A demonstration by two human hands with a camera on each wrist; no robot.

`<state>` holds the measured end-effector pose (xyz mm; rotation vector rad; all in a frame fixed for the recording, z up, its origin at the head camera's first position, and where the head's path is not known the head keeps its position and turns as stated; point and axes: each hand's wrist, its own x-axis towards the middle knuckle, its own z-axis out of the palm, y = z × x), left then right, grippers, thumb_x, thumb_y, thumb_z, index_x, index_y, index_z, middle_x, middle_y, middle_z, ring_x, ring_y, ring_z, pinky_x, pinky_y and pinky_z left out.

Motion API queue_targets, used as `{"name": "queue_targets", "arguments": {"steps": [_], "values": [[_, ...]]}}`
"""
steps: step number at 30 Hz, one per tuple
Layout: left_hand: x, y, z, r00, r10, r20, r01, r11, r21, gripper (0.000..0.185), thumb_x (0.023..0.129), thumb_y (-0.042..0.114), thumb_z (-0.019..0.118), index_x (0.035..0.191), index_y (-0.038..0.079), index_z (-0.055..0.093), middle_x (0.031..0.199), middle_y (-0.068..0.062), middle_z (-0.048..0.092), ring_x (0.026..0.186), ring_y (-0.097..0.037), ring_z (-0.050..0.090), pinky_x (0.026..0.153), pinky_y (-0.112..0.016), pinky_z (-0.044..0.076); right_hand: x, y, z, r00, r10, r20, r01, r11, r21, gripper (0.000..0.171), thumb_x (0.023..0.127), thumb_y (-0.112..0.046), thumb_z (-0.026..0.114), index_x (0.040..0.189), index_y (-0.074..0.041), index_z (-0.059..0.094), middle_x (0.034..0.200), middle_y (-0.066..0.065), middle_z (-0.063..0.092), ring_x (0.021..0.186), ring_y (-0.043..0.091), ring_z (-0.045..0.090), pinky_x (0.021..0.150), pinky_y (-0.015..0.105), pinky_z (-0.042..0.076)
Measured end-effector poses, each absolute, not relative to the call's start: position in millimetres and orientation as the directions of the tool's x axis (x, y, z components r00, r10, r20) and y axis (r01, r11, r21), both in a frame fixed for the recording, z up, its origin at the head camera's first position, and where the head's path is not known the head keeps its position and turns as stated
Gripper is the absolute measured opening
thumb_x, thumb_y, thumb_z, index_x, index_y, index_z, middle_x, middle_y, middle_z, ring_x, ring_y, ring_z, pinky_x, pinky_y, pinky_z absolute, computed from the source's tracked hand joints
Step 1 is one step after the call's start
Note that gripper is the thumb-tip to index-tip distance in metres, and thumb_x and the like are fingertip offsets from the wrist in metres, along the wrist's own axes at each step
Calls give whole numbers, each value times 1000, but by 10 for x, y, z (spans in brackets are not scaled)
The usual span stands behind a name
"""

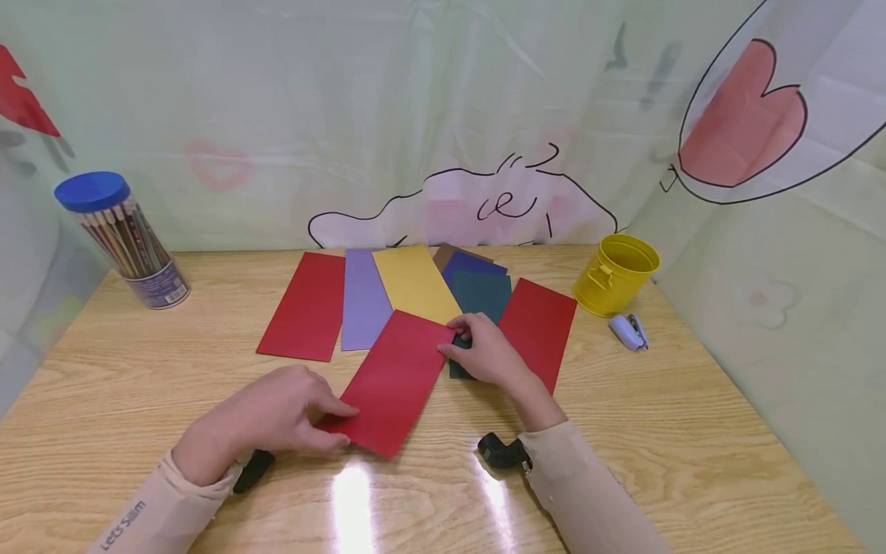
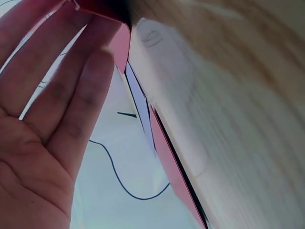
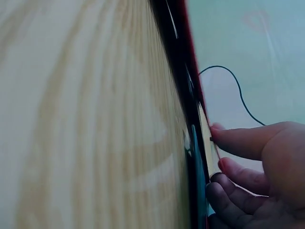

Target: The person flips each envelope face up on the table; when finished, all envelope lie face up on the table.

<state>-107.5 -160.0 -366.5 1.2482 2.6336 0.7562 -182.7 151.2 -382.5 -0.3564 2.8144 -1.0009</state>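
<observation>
Red sheet (image 1: 394, 381): flat on the wooden table (image 1: 692, 431), lying slantwise in front of the fanned row of coloured sheets.
Left hand (image 1: 273, 419): pinches the red sheet's near corner between thumb and fingers.
Right hand (image 1: 484, 350): fingertips curled onto the red sheet's far corner, apparently gripping its edge.
Yellow sheet (image 1: 415, 283): just behind the red sheet, its near end tucked under it.
Dark green sheet (image 1: 483, 296): right of the red sheet, partly beneath the right hand.
Yellow tin (image 1: 616, 275): well to the right of the red sheet.
Pencil tub (image 1: 124, 240): far left of it.

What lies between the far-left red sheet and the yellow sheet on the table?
In the head view, a lilac sheet lies flat between the far-left red sheet and the yellow sheet, which overlaps its right edge.
</observation>
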Motion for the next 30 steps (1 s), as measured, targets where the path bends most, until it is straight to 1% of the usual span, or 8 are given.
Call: {"name": "queue_targets", "arguments": {"steps": [1, 4, 8, 10, 16, 21, 28, 30], "values": [[-1079, -1601, -3660, -647, 756, 97, 688, 525, 501, 31, 85, 31, 82, 113, 18, 80, 58, 19, 36, 54, 2, 31, 52, -18, 34, -1831, 1517, -3826, -965, -258, -44, -170, 745, -645, 46, 91, -21, 76, 128, 1, 60, 115, 12, 56, 106, 27, 54, 92, 42, 49], [-1085, -1601, -3654, -643, 759, 98, 674, 501, 543, 38, 90, 30, 78, 125, 18, 74, 60, 22, 45, 54, 7, 41, 56, -17, 42, -1843, 1524, -3822, -973, -224, -46, -136, 728, -672, 47, 92, -20, 76, 130, 0, 58, 114, 12, 58, 104, 27, 55, 89, 41, 51], [-1087, -1601, -3655, -639, 759, 122, 669, 471, 575, 47, 95, 24, 72, 140, 15, 62, 93, 12, 71, 80, 1, 67, 74, -25, 55, -1848, 1522, -3802, -982, -182, -53, -91, 696, -712, 48, 91, -19, 76, 132, -2, 58, 114, 12, 60, 104, 27, 57, 85, 39, 53], [-1086, -1602, -3654, -643, 753, 139, 673, 469, 572, 47, 97, 20, 70, 142, 14, 59, 102, 9, 72, 90, -2, 67, 78, -27, 56, -1843, 1521, -3791, -984, -173, -51, -81, 674, -734, 49, 91, -19, 76, 133, -2, 58, 115, 12, 61, 105, 27, 58, 85, 39, 54], [-1085, -1584, -3640, -646, 736, 204, 703, 469, 535, 49, 97, 2, 63, 144, 12, 56, 109, 3, 68, 95, -8, 64, 82, -29, 54, -1842, 1520, -3790, -990, -142, -21, -69, 599, -798, 53, 94, -20, 73, 141, -3, 53, 121, 14, 62, 110, 29, 59, 89, 42, 53], [-1065, -1562, -3605, -656, 719, 228, 711, 488, 507, 61, 96, -5, 59, 152, 15, 45, 137, -1, 60, 113, -13, 62, 92, -33, 53, -1851, 1511, -3790, -995, -90, -41, -14, 546, -838, 63, 97, -29, 68, 151, -8, 42, 127, 13, 61, 116, 29, 56, 94, 45, 51], [-1030, -1546, -3559, -667, 699, 259, 720, 516, 464, 79, 89, -7, 65, 157, 24, 38, 123, -1, 62, 88, -8, 54, 72, -24, 52, -1870, 1498, -3783, -990, -107, -88, 21, 513, -858, 66, 101, -37, 56, 158, -15, 33, 143, 14, 50, 128, 33, 48, 103, 53, 43], [-1020, -1544, -3550, -679, 690, 249, 710, 531, 463, 81, 88, -7, 66, 157, 26, 38, 125, 0, 61, 88, -8, 52, 69, -24, 52, -1874, 1496, -3776, -987, -123, -102, 28, 494, -869, 63, 102, -38, 50, 159, -17, 34, 149, 12, 46, 130, 33, 48, 106, 54, 39]]}}
